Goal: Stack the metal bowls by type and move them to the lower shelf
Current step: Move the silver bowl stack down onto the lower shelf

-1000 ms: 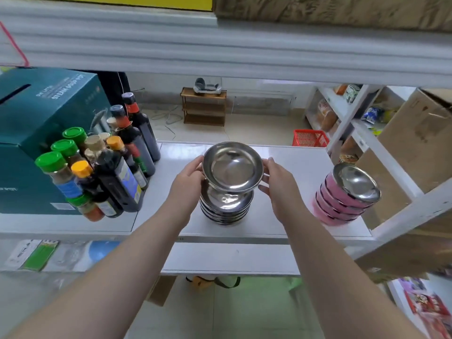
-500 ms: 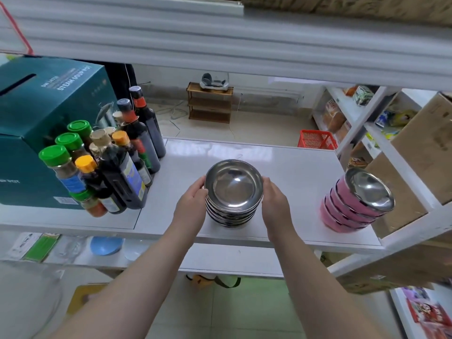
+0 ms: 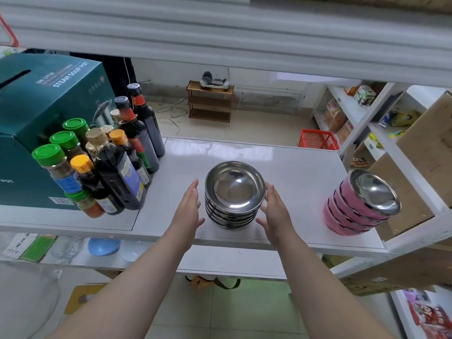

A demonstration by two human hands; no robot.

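At the centre of the frame a stack of plain steel bowls (image 3: 234,195) stands on the white shelf (image 3: 293,172). The left hand (image 3: 188,211) and the right hand (image 3: 275,214) flank it with fingers spread, palms facing the stack, just beside it and gripping nothing. At the right edge of the shelf a stack of pink-sided bowls (image 3: 359,204) leans slightly. Sauce bottles (image 3: 117,165) crowd the left, against a teal box (image 3: 36,106).

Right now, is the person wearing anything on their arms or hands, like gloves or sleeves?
No. Both arms are bare all the way to the bottom of the picture. The left hand and right hand have no gloves, rings, watch or bracelet that I can see.
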